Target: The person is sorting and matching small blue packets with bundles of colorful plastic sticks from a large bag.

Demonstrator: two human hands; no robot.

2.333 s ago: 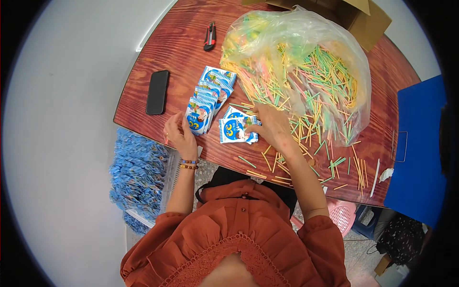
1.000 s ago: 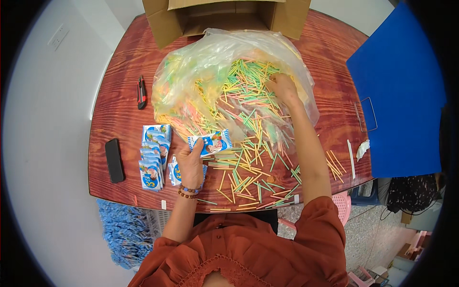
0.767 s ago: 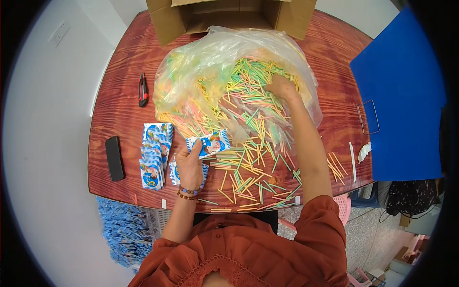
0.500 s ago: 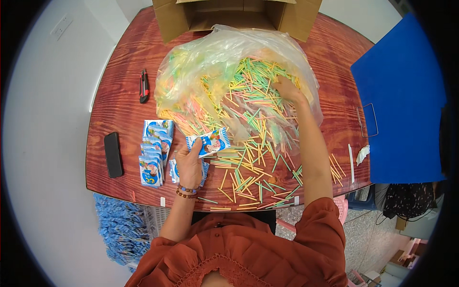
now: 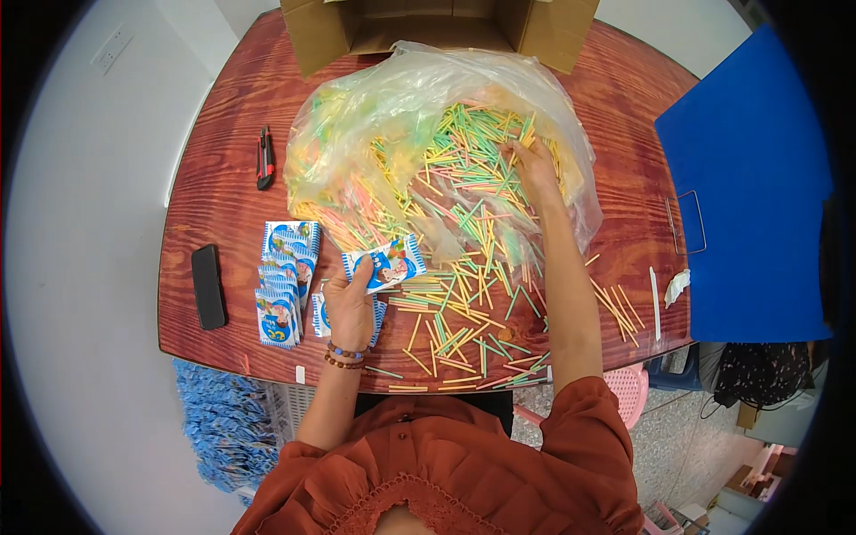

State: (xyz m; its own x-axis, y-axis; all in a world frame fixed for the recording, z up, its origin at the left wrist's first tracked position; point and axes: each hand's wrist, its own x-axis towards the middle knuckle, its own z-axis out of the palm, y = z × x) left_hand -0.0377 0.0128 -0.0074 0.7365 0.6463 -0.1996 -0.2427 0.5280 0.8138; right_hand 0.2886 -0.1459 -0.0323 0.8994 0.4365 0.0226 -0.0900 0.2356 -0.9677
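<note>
My left hand point(image 5: 349, 303) is closed on a small blue-and-white packet point(image 5: 392, 264), its thumb lying across the near end. Beneath that hand, partly hidden, lie more such packets point(image 5: 378, 319) on the table. Inside the mouth of a large clear plastic bag point(image 5: 428, 71), my right hand point(image 5: 533, 165) pinches a few thin yellow and green sticks point(image 5: 527, 134). Around its fingers is a heap of thin pink, green and yellow sticks point(image 5: 473, 138). Many loose sticks point(image 5: 459, 343) have spilled over the table between my arms.
Overlapping packets point(image 5: 279, 308) are stacked left of my left hand, near a black phone point(image 5: 209, 287) and a red-black utility knife point(image 5: 265, 159). A cardboard box point(image 5: 432, 37) stands behind the bag. A blue panel point(image 5: 749, 196) borders the right side; blue packets point(image 5: 227, 428) fill a basket below left.
My right hand has drawn back slightly leftward within the heap, and sticks now show upright between its fingers. My left hand keeps the packet almost in place.
</note>
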